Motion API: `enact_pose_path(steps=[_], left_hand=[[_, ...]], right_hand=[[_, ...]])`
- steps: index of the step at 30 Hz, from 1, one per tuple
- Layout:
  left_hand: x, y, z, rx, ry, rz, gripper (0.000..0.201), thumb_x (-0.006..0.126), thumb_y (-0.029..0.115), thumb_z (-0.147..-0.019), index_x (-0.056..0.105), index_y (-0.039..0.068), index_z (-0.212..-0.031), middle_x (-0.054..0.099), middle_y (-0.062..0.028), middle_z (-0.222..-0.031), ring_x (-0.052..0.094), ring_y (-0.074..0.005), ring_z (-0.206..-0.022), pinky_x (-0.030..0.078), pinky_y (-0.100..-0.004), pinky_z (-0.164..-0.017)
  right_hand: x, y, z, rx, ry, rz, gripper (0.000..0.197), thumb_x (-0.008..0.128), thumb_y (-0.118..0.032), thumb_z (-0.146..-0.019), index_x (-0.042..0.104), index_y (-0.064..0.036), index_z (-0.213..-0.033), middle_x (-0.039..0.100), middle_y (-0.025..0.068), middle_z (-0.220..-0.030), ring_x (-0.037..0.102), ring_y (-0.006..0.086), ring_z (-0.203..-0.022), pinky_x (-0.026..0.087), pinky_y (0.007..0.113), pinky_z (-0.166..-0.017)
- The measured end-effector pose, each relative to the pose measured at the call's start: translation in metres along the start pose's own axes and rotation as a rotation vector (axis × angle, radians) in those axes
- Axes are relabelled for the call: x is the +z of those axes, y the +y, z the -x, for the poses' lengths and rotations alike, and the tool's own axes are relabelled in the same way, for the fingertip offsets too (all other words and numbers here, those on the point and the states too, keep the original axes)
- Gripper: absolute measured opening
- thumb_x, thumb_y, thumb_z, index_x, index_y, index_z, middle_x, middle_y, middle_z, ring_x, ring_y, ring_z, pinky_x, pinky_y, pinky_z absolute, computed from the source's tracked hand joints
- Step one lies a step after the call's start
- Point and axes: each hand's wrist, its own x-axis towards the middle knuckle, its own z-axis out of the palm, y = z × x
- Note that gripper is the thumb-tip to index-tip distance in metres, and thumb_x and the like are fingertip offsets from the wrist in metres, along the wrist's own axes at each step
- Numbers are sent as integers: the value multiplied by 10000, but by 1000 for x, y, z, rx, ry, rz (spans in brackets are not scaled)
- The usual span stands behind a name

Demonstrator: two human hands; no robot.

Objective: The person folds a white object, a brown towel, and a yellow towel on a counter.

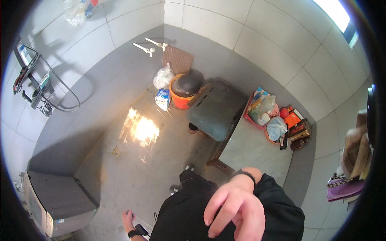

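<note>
The right hand (237,209), loosely bent and apparently empty, is nearer the pale, smooth-topped surface (259,146), which lies ahead and slightly right, long axis unclear; whether the lower-left left hand (128,219) grips anything, I cannot tell.

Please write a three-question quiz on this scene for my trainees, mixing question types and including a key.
1. True or false: in the picture, the orange bucket is left of the pale tabletop.
2. The purple cloth is near which edge of the picture? A) left B) right C) bottom
3. Fill in: compared with the left hand, the hand that looks larger is the ____.

Key: 1. True. 2. B. 3. right hand.
</note>
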Motion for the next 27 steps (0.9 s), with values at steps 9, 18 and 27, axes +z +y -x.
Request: enact_pose_path(steps=[9, 18, 27], left_hand=[[20, -63, -27, -257, -207, 524, 323, 712, 247, -881, 617, -16, -1043, 606, -116, -790, 649, -264, -685, 572, -389, -614], [98, 140, -44, 16, -190, 4, 332, 728, 228, -870, 607, -8, -1070, 602, -113, -836, 639, -247, -716, 564, -376, -646], [145, 379, -59, 471, -278, -136, 349, 744, 209, -860, 597, 0, -1098, 599, -110, -882, 629, -230, -746, 556, -363, -678]], right_hand=[[-45, 43, -38, -156, 215, -18, 228, 603, -153, -984, 712, -189, -1181, 618, -41, -1324, 606, 220, -863, 501, 308, -722], [-128, 81, -60, -279, 140, 104, 201, 617, -103, -965, 737, -146, -1121, 662, 3, -1244, 596, 198, -841, 482, 312, -709], [-150, 149, -105, -302, 76, 17, 150, 654, -109, -949, 748, -114, -1066, 663, 43, -1244, 635, 228, -887, 517, 346, -742]])
